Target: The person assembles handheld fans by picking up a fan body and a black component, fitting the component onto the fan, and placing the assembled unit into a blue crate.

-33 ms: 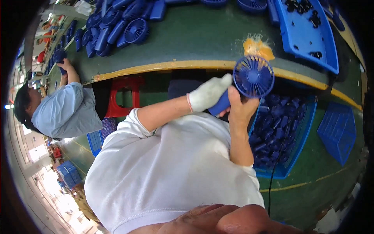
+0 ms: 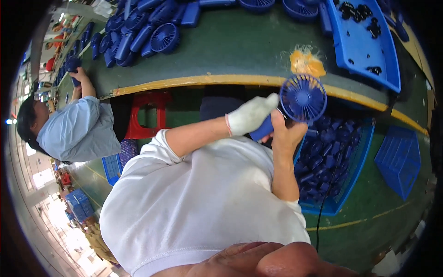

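A blue handheld fan [image 2: 303, 98] with a round ribbed guard is held between my hands, just in front of the table edge. My left hand [image 2: 253, 114], in a white glove, closes on the fan near its neck and handle. My right hand [image 2: 287, 135] is bare and wraps around the handle, its thumb along the side. Parts of the handle and several fingers are hidden behind the hands. On the table beyond the fan lies a yellow piece [image 2: 306, 63] with pale, thread-like scraps around it.
Many blue fans [image 2: 164, 38] lie heaped at the table's far left. A blue tray [image 2: 369, 51] with small black parts is at the right. Below it, a blue crate [image 2: 368, 152] holds blue parts. A red stool [image 2: 150, 111] and a co-worker [image 2: 76, 131] are at left.
The fan has shifted slightly down and to the right in the picture, along with both hands. Their grip looks the same.
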The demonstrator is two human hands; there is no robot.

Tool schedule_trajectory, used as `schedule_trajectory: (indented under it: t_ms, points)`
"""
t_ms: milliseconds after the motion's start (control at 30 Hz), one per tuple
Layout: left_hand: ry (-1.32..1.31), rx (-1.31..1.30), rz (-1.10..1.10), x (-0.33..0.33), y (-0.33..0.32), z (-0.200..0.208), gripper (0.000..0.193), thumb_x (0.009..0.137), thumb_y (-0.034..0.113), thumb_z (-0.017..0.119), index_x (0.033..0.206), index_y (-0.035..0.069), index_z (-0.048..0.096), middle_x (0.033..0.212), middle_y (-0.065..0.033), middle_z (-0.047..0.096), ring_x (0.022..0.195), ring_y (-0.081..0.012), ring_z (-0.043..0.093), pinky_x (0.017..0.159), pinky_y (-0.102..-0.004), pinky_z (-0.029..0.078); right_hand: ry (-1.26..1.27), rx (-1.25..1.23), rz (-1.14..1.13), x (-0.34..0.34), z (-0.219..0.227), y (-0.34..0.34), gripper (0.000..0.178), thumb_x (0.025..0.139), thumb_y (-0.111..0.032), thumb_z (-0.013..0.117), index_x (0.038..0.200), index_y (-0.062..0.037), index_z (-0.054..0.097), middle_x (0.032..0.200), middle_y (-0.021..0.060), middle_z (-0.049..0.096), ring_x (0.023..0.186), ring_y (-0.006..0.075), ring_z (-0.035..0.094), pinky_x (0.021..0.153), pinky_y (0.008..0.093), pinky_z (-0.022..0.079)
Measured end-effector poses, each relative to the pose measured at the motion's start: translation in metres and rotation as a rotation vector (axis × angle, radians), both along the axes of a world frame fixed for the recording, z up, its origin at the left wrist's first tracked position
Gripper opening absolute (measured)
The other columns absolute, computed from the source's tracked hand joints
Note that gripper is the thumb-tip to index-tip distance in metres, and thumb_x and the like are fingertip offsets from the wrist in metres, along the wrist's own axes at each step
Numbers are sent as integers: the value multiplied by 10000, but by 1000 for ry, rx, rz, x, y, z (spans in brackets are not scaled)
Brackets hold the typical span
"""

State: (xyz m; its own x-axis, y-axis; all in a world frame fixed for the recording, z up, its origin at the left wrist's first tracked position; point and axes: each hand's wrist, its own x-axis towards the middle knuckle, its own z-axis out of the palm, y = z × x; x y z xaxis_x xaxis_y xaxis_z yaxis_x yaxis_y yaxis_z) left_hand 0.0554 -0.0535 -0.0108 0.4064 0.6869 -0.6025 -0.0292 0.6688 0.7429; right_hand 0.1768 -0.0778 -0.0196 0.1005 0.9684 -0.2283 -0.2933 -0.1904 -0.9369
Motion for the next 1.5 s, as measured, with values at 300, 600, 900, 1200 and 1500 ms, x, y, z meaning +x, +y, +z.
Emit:
schedule_trajectory:
  t_ms: [300, 600, 900, 1200, 1500]
  points:
    - [492, 981, -475, 12, 12, 17, 262, 813, 307, 643, 919, 71, 689, 925, -130, 675, 897, -300, 643, 757, -395, 519, 374, -199, -354, 97, -99, -65, 237, 884, -193, 624, 1032, -15, 575, 948, 121, 648, 828, 230, 646, 741, 374, 538]
    - [1531, 1711, 224, -105, 196, 32, 459, 853, 412, 609, 1043, -2, 661, 1117, -201, 613, 1073, -353, 558, 922, -416, 454, 248, -565, -1356, 256, -195, -166, 224, 892, -220, 623, 953, -8, 585, 810, 117, 646, 667, 204, 634, 565, 288, 531]
    - [1430, 1178, -176, -73, 190, 34, 558, 918, 520, 453, 1127, 26, 608, 1062, -203, 641, 1004, -364, 605, 814, -460, 483, -690, 447, -367, 120, -17, 32, 29, 831, 18, 630, 839, 44, 639, 797, 73, 623, 705, 143, 593, 647, 240, 477]
    - [1305, 1766, -50, -46, 102, 38, 422, 544, 325, 854, 728, 69, 574, 748, -81, 537, 718, -283, 543, 628, -390, 460, -1832, 638, -151, 197, 53, 299, 151, 821, -91, 598, 927, -17, 674, 1058, 168, 609, 920, 368, 601, 786, 436, 523]
    - [1313, 1470, -62, -53, 91, 41, 412, 652, 298, 796, 907, 22, 626, 872, -101, 610, 823, -288, 609, 663, -377, 510, -1740, 454, 41, 196, 35, 329, 232, 787, -66, 595, 999, -49, 687, 1039, 152, 634, 995, 355, 617, 835, 421, 527]
